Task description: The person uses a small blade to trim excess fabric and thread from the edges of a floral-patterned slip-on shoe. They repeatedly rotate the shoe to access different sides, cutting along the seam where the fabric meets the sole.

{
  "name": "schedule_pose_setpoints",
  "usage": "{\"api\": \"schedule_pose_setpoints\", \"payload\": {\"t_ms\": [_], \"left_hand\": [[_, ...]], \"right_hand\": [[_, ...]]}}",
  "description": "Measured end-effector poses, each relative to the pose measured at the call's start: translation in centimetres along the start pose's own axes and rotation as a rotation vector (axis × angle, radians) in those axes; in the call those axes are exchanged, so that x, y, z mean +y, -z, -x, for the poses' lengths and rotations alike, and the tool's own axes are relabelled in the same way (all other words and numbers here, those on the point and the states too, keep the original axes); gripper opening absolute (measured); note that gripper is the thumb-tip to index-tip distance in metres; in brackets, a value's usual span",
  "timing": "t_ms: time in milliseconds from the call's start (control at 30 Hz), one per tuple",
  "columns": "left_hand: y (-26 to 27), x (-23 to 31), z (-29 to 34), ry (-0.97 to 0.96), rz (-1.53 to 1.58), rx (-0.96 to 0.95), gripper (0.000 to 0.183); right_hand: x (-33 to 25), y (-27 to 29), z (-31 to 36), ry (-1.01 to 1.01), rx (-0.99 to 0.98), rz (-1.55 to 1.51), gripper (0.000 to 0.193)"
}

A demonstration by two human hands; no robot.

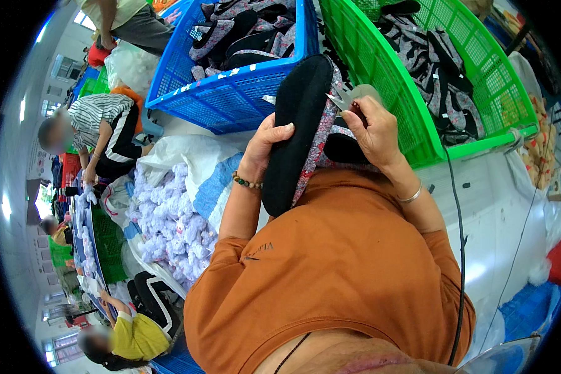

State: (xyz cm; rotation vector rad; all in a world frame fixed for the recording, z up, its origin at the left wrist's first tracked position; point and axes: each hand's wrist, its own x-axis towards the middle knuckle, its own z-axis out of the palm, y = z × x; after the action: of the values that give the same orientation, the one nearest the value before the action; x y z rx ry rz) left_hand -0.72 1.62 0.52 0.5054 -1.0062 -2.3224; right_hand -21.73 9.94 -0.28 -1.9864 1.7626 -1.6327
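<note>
- Black sole up toward my camera, the slipper (296,134) stood tilted in front of the wearer's chest, its floral side to the right.
- I saw the left hand (265,146) pinching its edge, thumb across the sole, fingers hidden behind.
- The right hand (377,128) had its fingers curled round metal snips (341,100), blades parted at the slipper's floral edge; I couldn't tell whether they touched it.
- Another slipper (344,148) lay just below the right hand.
- A white tag (268,99) showed beside the slipper's left edge, too small for me to read.
- Dark lettering (262,251) marked the orange shirt (336,268), creased and slanted from my view.
- Beyond stood a blue crate (230,87) and a green crate (389,75), both full of floral slippers, several with white labels I couldn't make out.
</note>
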Motion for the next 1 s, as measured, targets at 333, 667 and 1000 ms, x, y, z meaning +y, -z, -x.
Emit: {"api": "schedule_pose_setpoints", "payload": {"t_ms": [333,667,1000], "left_hand": [[-0.4,0.6,0.5,-0.040,-0.142,0.008,0.057],[0.6,0.9,1.1,-0.069,-0.138,0.021,0.060],[1.0,1.0,0.9,-0.033,-0.137,0.041,0.060]], "right_hand": [[-1.6,0.6,-0.7,0.067,0.044,0.147,0.033],[-0.6,-0.1,-1.0,-0.052,0.074,0.154,0.032],[-0.9,-0.7,-0.7,0.149,0.047,0.183,0.035]]}}
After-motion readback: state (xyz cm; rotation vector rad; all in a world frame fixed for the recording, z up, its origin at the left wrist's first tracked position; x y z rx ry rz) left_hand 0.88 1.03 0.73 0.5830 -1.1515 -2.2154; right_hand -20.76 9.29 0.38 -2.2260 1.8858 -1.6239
